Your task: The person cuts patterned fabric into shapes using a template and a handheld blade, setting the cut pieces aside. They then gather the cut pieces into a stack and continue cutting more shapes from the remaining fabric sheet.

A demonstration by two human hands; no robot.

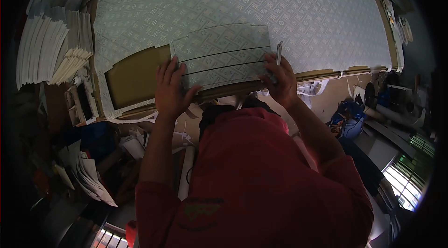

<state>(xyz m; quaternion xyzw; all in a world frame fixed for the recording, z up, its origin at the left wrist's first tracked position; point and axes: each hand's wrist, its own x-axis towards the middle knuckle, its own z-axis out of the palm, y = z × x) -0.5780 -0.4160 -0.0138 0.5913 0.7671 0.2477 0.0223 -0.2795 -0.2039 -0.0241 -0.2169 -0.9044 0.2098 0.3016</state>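
Pale patterned fabric (298,19) covers the large table. Near its front edge lie cut pieces of the same fabric (224,43), split by dark curved lines. My left hand (172,89) lies with spread fingers on the left end of these pieces. At their right end, my right hand (281,80) has a slim metallic tool (279,53) sticking up between its fingers; the fingertips touch the fabric. Left of my left hand, a cut-out in the fabric shows a brown surface (137,76).
Stacks of paper-like sheets (42,52) stand left of the table. White strips (312,88) hang below the front edge. A blue bag (347,117) and assorted items lie at the right, and more sheets (91,173) at the lower left.
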